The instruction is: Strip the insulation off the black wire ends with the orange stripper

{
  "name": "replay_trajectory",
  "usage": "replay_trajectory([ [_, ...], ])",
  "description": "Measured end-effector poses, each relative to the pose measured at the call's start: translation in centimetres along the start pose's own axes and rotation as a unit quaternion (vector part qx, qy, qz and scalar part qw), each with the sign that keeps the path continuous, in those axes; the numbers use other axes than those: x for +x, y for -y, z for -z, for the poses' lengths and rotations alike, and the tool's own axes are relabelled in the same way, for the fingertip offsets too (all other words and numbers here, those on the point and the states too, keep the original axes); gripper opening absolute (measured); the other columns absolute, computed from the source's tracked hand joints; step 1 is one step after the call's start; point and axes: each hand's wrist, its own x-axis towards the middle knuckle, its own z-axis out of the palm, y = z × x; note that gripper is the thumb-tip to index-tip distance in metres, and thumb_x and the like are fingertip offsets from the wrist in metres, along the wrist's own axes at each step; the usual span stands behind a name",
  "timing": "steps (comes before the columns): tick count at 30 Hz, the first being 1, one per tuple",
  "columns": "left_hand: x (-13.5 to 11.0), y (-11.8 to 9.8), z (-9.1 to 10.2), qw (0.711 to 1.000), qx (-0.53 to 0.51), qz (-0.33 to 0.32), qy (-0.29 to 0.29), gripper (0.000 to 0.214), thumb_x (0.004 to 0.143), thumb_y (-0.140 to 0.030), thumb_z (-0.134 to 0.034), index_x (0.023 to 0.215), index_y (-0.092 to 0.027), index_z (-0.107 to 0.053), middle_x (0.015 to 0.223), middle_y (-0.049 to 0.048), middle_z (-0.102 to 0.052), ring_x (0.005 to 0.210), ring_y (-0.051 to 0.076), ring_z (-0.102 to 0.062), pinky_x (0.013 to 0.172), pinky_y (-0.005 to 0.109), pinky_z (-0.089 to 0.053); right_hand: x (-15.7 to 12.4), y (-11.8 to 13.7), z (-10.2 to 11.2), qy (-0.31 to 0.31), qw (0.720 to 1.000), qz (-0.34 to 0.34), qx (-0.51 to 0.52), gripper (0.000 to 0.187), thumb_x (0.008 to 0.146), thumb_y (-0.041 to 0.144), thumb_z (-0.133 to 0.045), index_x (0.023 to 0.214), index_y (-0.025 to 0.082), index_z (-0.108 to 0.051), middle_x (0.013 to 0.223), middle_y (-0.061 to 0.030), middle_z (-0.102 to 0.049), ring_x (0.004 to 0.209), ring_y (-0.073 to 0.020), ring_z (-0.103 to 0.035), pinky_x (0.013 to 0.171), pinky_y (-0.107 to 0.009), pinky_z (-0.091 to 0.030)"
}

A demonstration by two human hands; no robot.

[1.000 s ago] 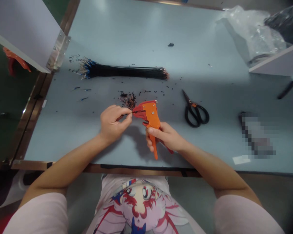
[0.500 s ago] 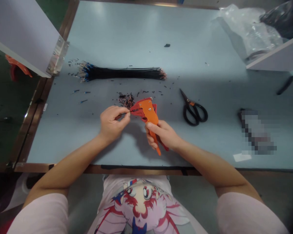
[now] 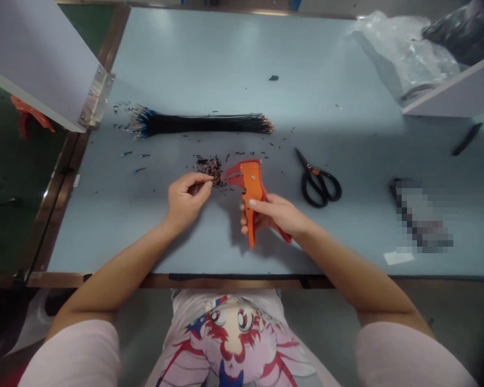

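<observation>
My left hand (image 3: 189, 200) is closed in a pinch on a black wire, of which little shows past the fingertips. Just left of the jaws of the orange and red wire stripper (image 3: 250, 181), these fingertips are apart from the tool. My right hand (image 3: 275, 214) wraps round the stripper's handles, which stand spread, and its jaws point left and are parted. Below the jaws and fingertips lies a pile of wire scraps (image 3: 210, 165), black and copper-coloured. Beyond it, a long bundle of black wires (image 3: 205, 123) has blue and silvery tips at its left end and bare copper at its right.
Black-handled scissors (image 3: 318, 180) lie right of the stripper. Several loose blue-tipped pieces (image 3: 139, 171) are at the left. A blurred-out dark object (image 3: 421, 215), a clear plastic bag (image 3: 411, 54) and white panels (image 3: 36, 54) stand or lie towards the sides.
The stripper has moved right, off the wire, and its handles have spread apart. My left hand stays almost in place, its pinch now apart from the jaws.
</observation>
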Motion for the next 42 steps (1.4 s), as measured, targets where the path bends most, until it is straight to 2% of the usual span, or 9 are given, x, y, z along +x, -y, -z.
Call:
replay_trajectory([
  [5,-0.5,-0.1,-0.3,1.0,0.005,-0.007,0.019,0.006,0.075,-0.02,-0.062,0.075,-0.018,-0.068,0.07,0.0002,-0.067,0.059,0.009,-0.054,0.056,0.022,-0.042,-0.1,-1.1,-0.7,0.048,0.999,0.014,-0.018,0.035,0.079,0.042,-0.068,0.093,0.012,-0.056,0.076,-0.0072,-0.067,0.069,-0.0214,-0.07,0.056,-0.032,-0.058],
  [13,-0.9,-0.1,-0.5,0.999,0.005,-0.041,0.033,0.007,0.075,-0.017,-0.059,0.072,-0.018,-0.065,0.064,-0.0011,-0.062,0.059,0.01,-0.054,0.058,0.022,-0.042,-0.3,-1.8,-1.1,0.067,0.997,0.02,-0.026,0.033,0.081,0.042,-0.066,0.091,0.013,-0.055,0.074,-0.0057,-0.065,0.066,-0.0192,-0.069,0.057,-0.031,-0.058],
  [20,-1.0,-0.5,-0.4,0.996,0.019,-0.078,0.037,0.006,0.077,-0.017,-0.059,0.072,-0.017,-0.064,0.063,-0.002,-0.061,0.058,0.008,-0.051,0.057,0.021,-0.04,-0.5,-2.3,-0.9,0.061,0.997,0.026,-0.026,0.033,0.083,0.045,-0.063,0.087,0.013,-0.054,0.069,-0.004,-0.065,0.059,-0.0159,-0.067,0.051,-0.026,-0.055],
  [28,-1.2,-0.5,-0.4,0.995,0.058,-0.066,0.038,0.006,0.076,-0.018,-0.06,0.072,-0.018,-0.064,0.058,-0.0036,-0.055,0.053,0.008,-0.045,0.057,0.021,-0.038,-0.5,-2.5,-1.4,0.046,0.997,0.044,-0.047,0.036,0.085,0.048,-0.058,0.077,0.014,-0.052,0.062,-0.0014,-0.061,0.05,-0.0128,-0.063,0.045,-0.023,-0.051],
  [32,-1.5,-0.5,-0.6,0.996,0.058,-0.056,0.028,0.006,0.076,-0.018,-0.059,0.073,-0.018,-0.064,0.061,-0.0033,-0.059,0.052,0.007,-0.046,0.056,0.021,-0.038,-0.5,-2.7,-1.5,0.04,0.997,0.048,-0.037,0.035,0.085,0.048,-0.058,0.075,0.015,-0.052,0.059,-0.0005,-0.06,0.047,-0.012,-0.061,0.042,-0.022,-0.049],
  [37,-1.4,-0.3,-0.9,0.997,0.054,-0.043,0.034,0.008,0.076,-0.02,-0.059,0.07,-0.017,-0.064,0.059,-0.0029,-0.059,0.052,0.007,-0.047,0.055,0.021,-0.037,-0.1,-2.9,-1.5,0.009,0.998,0.06,-0.004,0.038,0.085,0.049,-0.058,0.07,0.016,-0.049,0.048,0.0043,-0.051,0.034,-0.0093,-0.049,0.034,-0.021,-0.043],
  [40,-1.2,0.0,-0.9,0.998,0.034,-0.029,0.033,0.008,0.076,-0.021,-0.06,0.071,-0.017,-0.065,0.065,-0.0016,-0.062,0.056,0.008,-0.051,0.057,0.021,-0.039,0.0,-2.5,-1.2,0.005,0.998,0.059,0.01,0.037,0.082,0.049,-0.061,0.072,0.015,-0.051,0.051,0.0023,-0.054,0.037,-0.0109,-0.053,0.037,-0.023,-0.046],
  [42,-0.9,0.1,-0.7,0.999,0.026,-0.018,0.024,0.007,0.074,-0.02,-0.061,0.071,-0.018,-0.066,0.065,-0.0018,-0.062,0.055,0.007,-0.05,0.055,0.02,-0.038,-0.1,-1.9,-0.7,-0.028,0.997,0.063,0.043,0.036,0.081,0.049,-0.063,0.075,0.015,-0.052,0.053,0.0018,-0.056,0.039,-0.0116,-0.054,0.039,-0.025,-0.049],
])
